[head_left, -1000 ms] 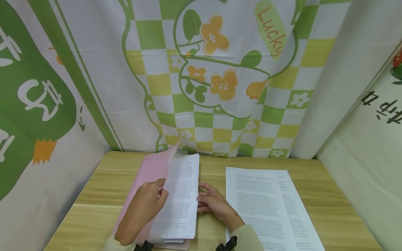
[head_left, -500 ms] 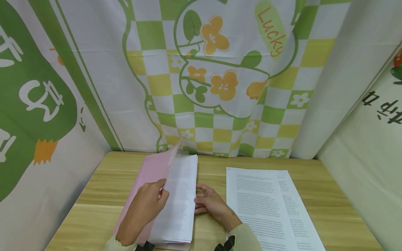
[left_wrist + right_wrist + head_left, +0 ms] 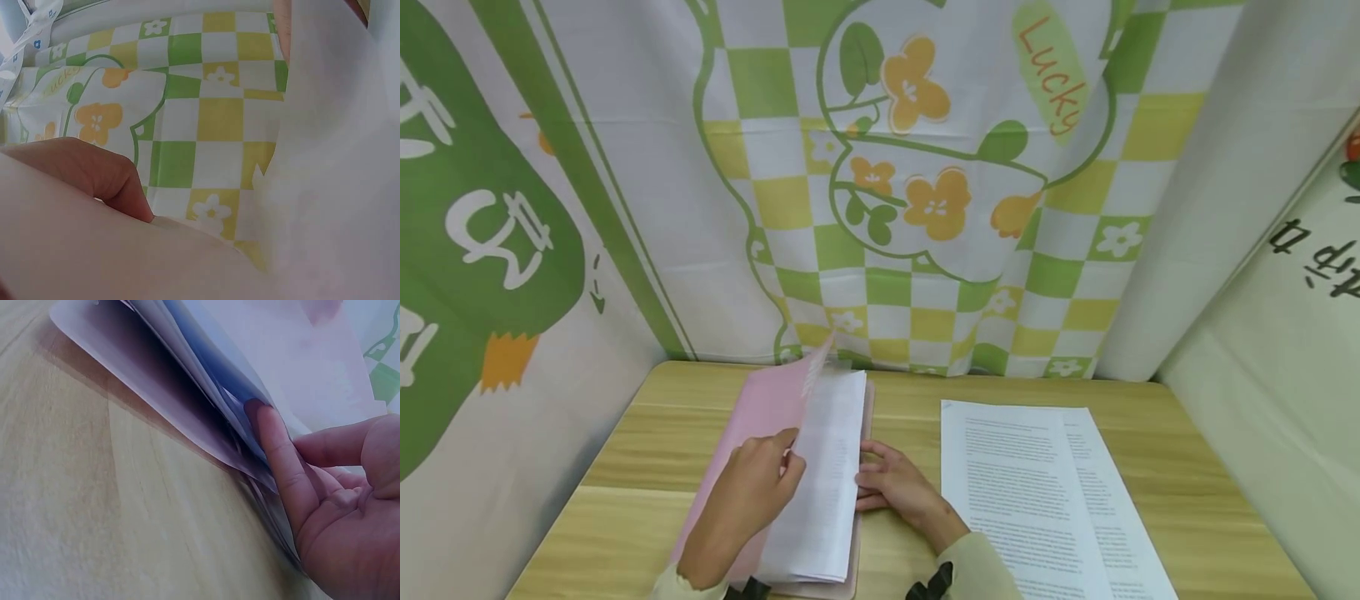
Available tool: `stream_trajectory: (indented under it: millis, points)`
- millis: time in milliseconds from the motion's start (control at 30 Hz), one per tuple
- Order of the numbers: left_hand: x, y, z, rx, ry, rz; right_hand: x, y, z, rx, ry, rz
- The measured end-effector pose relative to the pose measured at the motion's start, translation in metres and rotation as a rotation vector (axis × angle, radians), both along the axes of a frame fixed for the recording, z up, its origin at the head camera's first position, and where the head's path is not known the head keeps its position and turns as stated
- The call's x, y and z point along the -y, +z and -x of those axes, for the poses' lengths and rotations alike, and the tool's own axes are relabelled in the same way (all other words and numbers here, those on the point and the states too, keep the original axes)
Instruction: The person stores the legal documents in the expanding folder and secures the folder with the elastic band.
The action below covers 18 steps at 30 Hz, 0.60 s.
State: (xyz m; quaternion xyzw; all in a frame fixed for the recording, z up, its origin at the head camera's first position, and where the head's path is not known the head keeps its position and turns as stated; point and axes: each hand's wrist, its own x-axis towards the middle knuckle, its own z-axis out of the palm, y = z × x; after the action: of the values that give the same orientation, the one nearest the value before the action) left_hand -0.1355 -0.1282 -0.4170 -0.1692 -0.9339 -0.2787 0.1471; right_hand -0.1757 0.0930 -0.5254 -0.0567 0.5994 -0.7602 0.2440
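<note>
A pink folder (image 3: 760,404) lies tilted on the left of the table, its front cover raised. My left hand (image 3: 748,496) pinches the edge of that cover; in the left wrist view its thumb and finger (image 3: 128,184) meet on the sheet edge. White printed papers (image 3: 827,500) sit inside, over the folder's back cover. At their right edge my right hand (image 3: 898,487) holds the papers, and in the right wrist view the hand (image 3: 337,500) has its thumb on top and fingers beneath the sheets.
Two overlapping printed sheets (image 3: 1022,492) lie on the right of the wooden table (image 3: 1195,442). A green and yellow checked curtain (image 3: 887,283) hangs behind the table's back edge, with printed cloth (image 3: 625,325) at the left side.
My right hand has moved left with the papers, which are further inside the folder, so the back cover's right edge now shows. The left hand has barely moved.
</note>
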Motion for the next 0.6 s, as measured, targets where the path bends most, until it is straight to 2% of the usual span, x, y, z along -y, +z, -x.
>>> stream_trajectory:
  millis: [233,400,600]
  points:
    - [0.001,-0.001,0.001,0.01,-0.002,0.022,0.004,-0.001,0.002,0.001,0.031,-0.001]
    - [0.0,0.0,0.001,0.013,0.008,0.024,0.007,-0.001,0.003,0.004,0.027,-0.006]
    - [-0.001,0.003,0.0,0.004,-0.009,0.022,0.012,-0.001,0.003,0.008,0.015,-0.038]
